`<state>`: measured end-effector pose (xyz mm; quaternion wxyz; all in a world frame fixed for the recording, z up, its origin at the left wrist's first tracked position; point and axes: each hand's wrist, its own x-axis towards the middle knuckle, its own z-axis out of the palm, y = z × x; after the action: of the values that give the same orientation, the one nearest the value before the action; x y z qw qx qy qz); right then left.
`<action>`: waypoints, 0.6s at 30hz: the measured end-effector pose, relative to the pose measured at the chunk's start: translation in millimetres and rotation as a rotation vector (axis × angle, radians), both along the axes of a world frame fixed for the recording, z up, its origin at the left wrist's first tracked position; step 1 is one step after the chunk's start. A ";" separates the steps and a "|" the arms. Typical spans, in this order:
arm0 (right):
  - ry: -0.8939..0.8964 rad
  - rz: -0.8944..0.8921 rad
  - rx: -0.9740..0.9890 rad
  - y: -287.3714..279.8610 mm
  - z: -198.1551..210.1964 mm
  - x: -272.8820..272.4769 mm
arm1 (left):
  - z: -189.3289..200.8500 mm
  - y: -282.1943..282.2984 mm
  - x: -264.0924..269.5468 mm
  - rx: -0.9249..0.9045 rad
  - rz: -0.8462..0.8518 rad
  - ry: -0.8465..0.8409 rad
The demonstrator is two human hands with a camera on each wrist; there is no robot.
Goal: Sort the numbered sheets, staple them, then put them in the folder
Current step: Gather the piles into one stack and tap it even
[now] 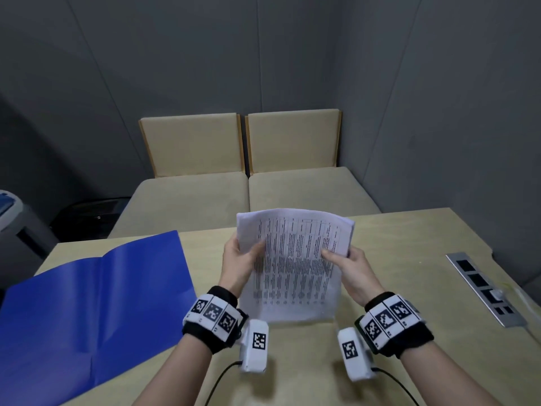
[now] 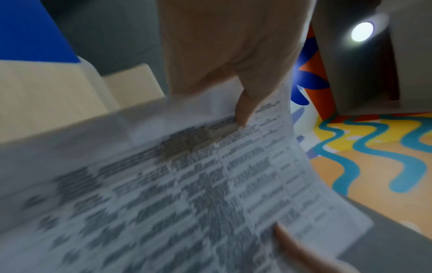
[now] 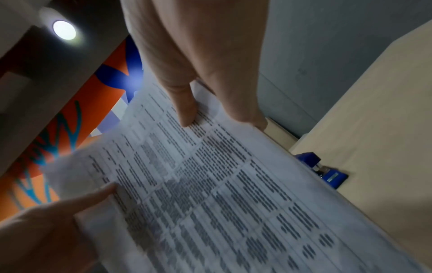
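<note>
I hold a stack of printed sheets (image 1: 292,268) upright over the table, with its lower edge near the tabletop. My left hand (image 1: 248,253) pinches the stack's left edge, thumb on the front. My right hand (image 1: 336,257) pinches the right edge the same way. Close up, the left thumb (image 2: 243,110) presses on the blurred print of the sheets (image 2: 187,184), and the right thumb (image 3: 187,112) lies on the sheets (image 3: 210,184). An open blue folder (image 1: 96,303) lies flat at the left. A blue stapler (image 3: 327,171) sits on the table beyond the sheets; the head view hides it.
The tan table (image 1: 409,259) has a metal socket strip (image 1: 483,288) set in near its right edge. Two beige seats (image 1: 243,194) stand beyond the far edge against grey walls. A grey bin (image 1: 11,218) is at the far left.
</note>
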<state>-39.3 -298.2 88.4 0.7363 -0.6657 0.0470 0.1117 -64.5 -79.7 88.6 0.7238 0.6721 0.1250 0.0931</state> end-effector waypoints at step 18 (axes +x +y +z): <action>-0.366 -0.154 -0.210 16.7 10.2 9.2 | -48.2 -0.4 -2.0 -0.029 0.058 -0.039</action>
<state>-30.1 -281.5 98.6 0.6654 -0.7424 -0.0253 -0.0731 -66.6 -80.1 40.4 0.7327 0.6558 0.1316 0.1255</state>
